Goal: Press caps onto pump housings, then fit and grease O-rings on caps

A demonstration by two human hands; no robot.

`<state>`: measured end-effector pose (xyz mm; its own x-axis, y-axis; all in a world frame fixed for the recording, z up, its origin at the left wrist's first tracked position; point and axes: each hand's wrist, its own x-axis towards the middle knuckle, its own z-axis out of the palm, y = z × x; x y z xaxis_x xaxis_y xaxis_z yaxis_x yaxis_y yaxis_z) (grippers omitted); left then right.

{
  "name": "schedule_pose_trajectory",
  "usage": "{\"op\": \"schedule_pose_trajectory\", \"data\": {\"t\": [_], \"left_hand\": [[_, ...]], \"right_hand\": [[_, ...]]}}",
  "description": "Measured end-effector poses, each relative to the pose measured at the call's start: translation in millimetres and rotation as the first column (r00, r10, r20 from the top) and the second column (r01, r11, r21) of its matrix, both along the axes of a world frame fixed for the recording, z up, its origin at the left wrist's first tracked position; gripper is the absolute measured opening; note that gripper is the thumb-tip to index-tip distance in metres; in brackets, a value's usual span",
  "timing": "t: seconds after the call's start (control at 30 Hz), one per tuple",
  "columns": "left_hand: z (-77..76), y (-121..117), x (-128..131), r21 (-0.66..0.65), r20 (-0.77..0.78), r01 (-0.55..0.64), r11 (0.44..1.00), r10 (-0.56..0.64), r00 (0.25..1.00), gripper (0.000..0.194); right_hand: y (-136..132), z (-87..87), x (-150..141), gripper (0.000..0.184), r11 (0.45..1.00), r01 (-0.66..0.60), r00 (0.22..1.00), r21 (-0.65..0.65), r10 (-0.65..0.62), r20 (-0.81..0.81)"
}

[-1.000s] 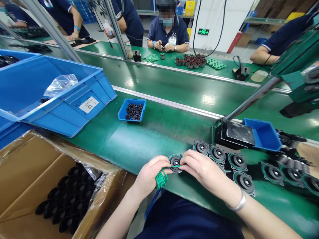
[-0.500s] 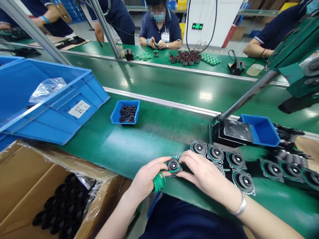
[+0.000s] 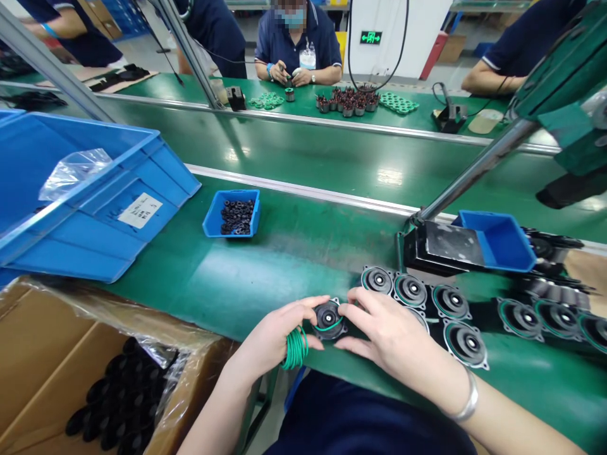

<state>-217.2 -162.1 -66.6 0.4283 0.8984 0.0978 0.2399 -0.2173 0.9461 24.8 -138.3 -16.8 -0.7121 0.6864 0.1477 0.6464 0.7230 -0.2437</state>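
My left hand (image 3: 272, 338) and my right hand (image 3: 386, 335) both pinch a round black part (image 3: 328, 319) with a green ring round it, just above the near edge of the green bench (image 3: 265, 265). A bundle of green rings (image 3: 294, 347) hangs looped over my left fingers. Right of my hands lie several like black parts with green rings (image 3: 429, 303) in rows.
A small blue tray of black rings (image 3: 232, 215) sits ahead left, a big blue crate (image 3: 90, 189) further left, a cardboard box of black parts (image 3: 114, 392) below it. Another small blue bin (image 3: 497, 240) and black fixture stand right. People work across the conveyor.
The view has shifted slightly. My hands have turned the black part and drawn it a little nearer; the green ring sits further round it.
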Motion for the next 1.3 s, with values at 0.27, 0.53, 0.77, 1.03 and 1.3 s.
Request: {"op": "schedule_pose_trajectory", "data": {"t": [0.27,0.53,0.77,1.03,1.3], "left_hand": [[-5.9,-13.4,6.1,0.286,-0.123,-0.073,0.955,0.113,0.986,0.016],[-4.6,-25.2,16.5,0.377,-0.169,-0.131,0.917,0.207,0.964,0.007],[-15.4,-42.3,27.3,0.405,-0.215,-0.103,0.909,0.205,0.955,0.032],[-26.8,-43.5,31.0,0.089,-0.027,-0.308,0.947,0.312,0.950,0.040],[-21.4,-38.3,35.4,0.043,-0.036,-0.359,0.933,0.360,0.932,0.048]], "right_hand": [[-13.1,-11.5,-5.3,0.021,0.998,0.031,0.989,0.060,-0.022,-0.149],[-19.7,-21.0,-8.1,0.010,0.999,-0.037,0.982,0.008,0.038,-0.187],[-21.8,-17.5,-5.3,0.004,0.984,-0.058,0.981,-0.166,0.026,-0.190],[-29.1,-13.0,-1.6,0.030,1.000,-0.009,0.984,0.022,0.013,-0.180],[-37.9,-29.3,-5.3,0.025,0.965,0.034,0.974,0.261,0.027,-0.224]]}}
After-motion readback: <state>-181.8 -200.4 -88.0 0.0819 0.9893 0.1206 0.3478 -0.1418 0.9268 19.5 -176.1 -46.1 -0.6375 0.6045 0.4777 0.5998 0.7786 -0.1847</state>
